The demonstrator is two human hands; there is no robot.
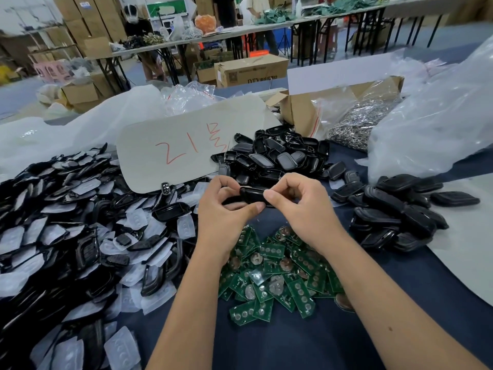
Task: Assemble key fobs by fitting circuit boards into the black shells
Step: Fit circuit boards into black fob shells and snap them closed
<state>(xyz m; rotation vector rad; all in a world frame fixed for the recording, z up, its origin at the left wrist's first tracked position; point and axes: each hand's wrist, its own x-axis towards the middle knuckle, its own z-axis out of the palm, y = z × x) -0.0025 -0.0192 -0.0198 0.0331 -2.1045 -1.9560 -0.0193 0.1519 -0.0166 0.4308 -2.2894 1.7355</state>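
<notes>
Hands, left (224, 209) and right (298, 206), fingers curled, pinching black shell (252, 194)

Green circuit boards (277, 273) lie heaped centre-front on the dark-blue tablecloth (306, 343). Black shells with clear film pads (66, 236) spread left; open black shell halves (277, 153) lie behind; closed black fobs (400, 212) right; pale card sheet (181, 148) behind-left.
</notes>
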